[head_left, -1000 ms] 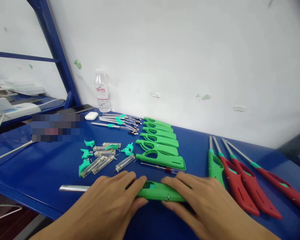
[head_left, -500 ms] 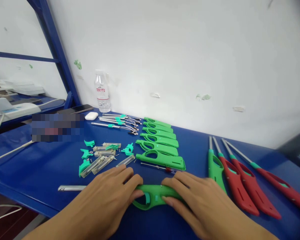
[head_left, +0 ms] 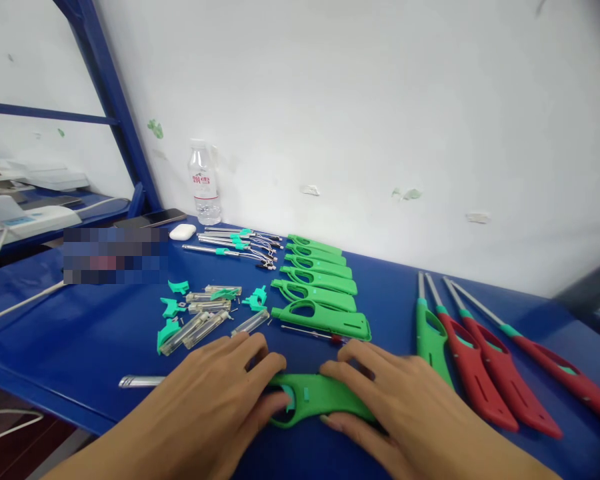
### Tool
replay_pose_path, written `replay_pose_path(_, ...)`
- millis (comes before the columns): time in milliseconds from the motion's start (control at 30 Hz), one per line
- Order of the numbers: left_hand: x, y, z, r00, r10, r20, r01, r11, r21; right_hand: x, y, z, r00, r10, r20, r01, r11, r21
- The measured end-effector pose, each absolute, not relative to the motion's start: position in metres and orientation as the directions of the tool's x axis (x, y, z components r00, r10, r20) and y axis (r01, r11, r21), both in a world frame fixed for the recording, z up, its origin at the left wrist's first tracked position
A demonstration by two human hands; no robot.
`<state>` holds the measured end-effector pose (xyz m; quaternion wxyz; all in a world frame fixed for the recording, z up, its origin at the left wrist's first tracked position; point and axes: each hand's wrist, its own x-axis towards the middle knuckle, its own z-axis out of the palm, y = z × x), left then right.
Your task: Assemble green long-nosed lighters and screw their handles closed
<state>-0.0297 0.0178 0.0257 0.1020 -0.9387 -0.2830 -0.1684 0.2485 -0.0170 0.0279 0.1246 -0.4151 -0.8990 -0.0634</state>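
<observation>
Between my hands, low over the blue table, lies a green long-necked lighter (head_left: 313, 400) with a teal trigger and a metal tube (head_left: 141, 381) pointing left. My left hand (head_left: 230, 387) is closed around its neck end, the thumb at the trigger opening. My right hand (head_left: 380, 387) grips the handle end, fingers over the top and thumb along the near side. Just beyond is a screwdriver (head_left: 310, 333), its handle partly hidden by my right hand. A stack of green lighter shells (head_left: 325, 320) sits behind it.
Clear fuel tanks (head_left: 207, 328) and teal trigger parts (head_left: 169, 333) are scattered at left. Metal tubes with wires (head_left: 225, 252) lie behind them, near a water bottle (head_left: 205, 183). Several red lighters (head_left: 485, 380) and a green one (head_left: 430, 340) lie at right. A white wall closes the back.
My left thumb has moved right into the trigger opening, and the teal trigger sits further in. The lighter has shifted and tilted slightly, with its tube tip a little lower and further right.
</observation>
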Motion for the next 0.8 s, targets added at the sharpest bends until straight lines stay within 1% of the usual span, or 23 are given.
replay_pose_path(67, -0.027, 0.013, 0.028, 0.75, 0.473, 0.462, 0.575, -0.811, -0.104, 0.247, -0.016, 0.03, -0.634, 0.714, 0.298, 0.751, 0.66, 0.016)
replay_pose_path(133, -0.026, 0.01, 0.03, 0.727, 0.48, 0.491, 0.59, -0.802, -0.09, 0.245, -0.015, 0.031, -0.643, 0.694, 0.325, 0.74, 0.672, 0.031)
replay_pose_path(200, -0.026, 0.009, 0.03, 0.751, 0.502, 0.43, 0.58, -0.812, -0.064, 0.244, -0.015, 0.031, -0.657, 0.678, 0.332, 0.728, 0.684, 0.042)
replay_pose_path(300, -0.029, 0.012, 0.026, 0.785, 0.536, 0.311, 0.573, -0.819, -0.035, 0.245, -0.014, 0.028, -0.662, 0.674, 0.328, 0.719, 0.695, 0.022)
replay_pose_path(400, -0.033, 0.018, 0.019, 0.781, 0.539, 0.315, 0.574, -0.818, -0.023, 0.246, -0.012, 0.027, -0.637, 0.698, 0.328, 0.737, 0.676, -0.007)
replay_pose_path(467, -0.034, 0.021, 0.015, 0.778, 0.535, 0.327, 0.57, -0.821, -0.013, 0.248, -0.011, 0.027, -0.612, 0.715, 0.339, 0.759, 0.651, -0.001)
replay_pose_path(667, -0.031, 0.027, 0.014, 0.751, 0.548, 0.367, 0.609, -0.79, -0.068, 0.257, -0.005, 0.03, -0.55, 0.724, 0.415, 0.826, 0.546, 0.142)
replay_pose_path(733, -0.029, 0.027, 0.014, 0.749, 0.557, 0.358, 0.612, -0.789, -0.052, 0.26, -0.003, 0.029, -0.523, 0.735, 0.432, 0.844, 0.516, 0.146)
replay_pose_path(800, -0.029, 0.028, 0.014, 0.753, 0.568, 0.333, 0.61, -0.792, -0.03, 0.261, -0.003, 0.027, -0.507, 0.75, 0.425, 0.853, 0.507, 0.122)
